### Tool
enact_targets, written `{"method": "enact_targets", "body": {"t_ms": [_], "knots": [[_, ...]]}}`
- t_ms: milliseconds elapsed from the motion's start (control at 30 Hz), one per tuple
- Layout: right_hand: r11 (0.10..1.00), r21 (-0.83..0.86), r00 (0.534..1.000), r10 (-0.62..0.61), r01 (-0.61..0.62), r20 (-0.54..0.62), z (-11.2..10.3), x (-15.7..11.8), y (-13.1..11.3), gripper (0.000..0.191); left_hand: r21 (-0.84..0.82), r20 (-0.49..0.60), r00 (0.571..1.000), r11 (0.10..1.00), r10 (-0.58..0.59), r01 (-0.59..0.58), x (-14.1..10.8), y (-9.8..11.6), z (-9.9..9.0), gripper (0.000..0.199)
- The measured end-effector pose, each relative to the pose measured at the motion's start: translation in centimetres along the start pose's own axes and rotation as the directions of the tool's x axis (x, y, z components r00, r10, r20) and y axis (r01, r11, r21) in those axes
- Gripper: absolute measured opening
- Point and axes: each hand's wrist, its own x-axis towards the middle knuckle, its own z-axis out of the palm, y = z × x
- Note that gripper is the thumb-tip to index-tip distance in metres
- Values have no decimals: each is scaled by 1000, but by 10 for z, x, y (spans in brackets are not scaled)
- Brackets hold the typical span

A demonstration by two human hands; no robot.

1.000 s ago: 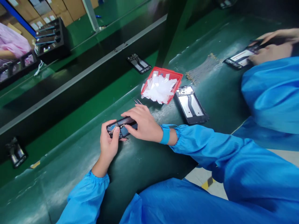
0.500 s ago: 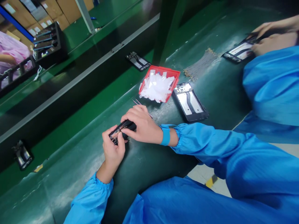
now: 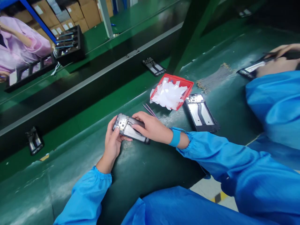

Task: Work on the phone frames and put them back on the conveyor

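Over the green table (image 3: 145, 165), someone in blue sleeves has an opened phone (image 3: 131, 132) between both hands, its silver inner side facing up. The phone's long axis slants from upper left to lower right, so it lies to the right of the left hand (image 3: 112, 145) and reaches under the fingers of the right hand (image 3: 154, 126). The end with the shiny shield plates sits with the left hand, which is closed around that end, thumb over the top, fingers curled beneath. The right hand is half curled over the other end, its fingers at the far edge and thumb on the inner face, gripping lightly as far as I can judge; both hands touch the phone, so neither is nearer. I can't tell whether its lower edge rests on the table. Just beyond the right hand lie tweezers (image 3: 150, 110), pointing away, and past them a red tray (image 3: 189, 88) heaped with white strips (image 3: 170, 93). Right of the tray, just beside it, is a second opened phone (image 3: 201, 114), and behind that a bundle of thin cables (image 3: 214, 79). Farther right, a co-worker's hand (image 3: 273, 67) is on another phone (image 3: 250, 69).
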Motion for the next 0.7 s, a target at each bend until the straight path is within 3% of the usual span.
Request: {"method": "enact_targets", "body": {"t_ms": [100,233,300,433,600,700], "knots": [[969,216,990,96,-116,100,5,-2,-1,12,110,-24,999,993,45,-42,1,-5,0,52],[950,293,983,56,-105,173,10,-6,0,25,283,-73,991,955,111,-86,-2,-12,4,48],[904,410,981,40,-117,192,12,-6,3,33,265,-58,994,962,90,-71,-4,-14,7,48],[784,608,981,6,-125,193,15,-4,6,25,192,-38,998,980,57,-49,-6,-15,10,49],[730,653,977,101,-201,188,17,-4,3,21,223,41,997,972,66,-74,-9,-12,15,45],[751,630,979,117,-199,169,17,-6,0,26,250,37,996,964,81,-87,-10,-11,16,44]]}}
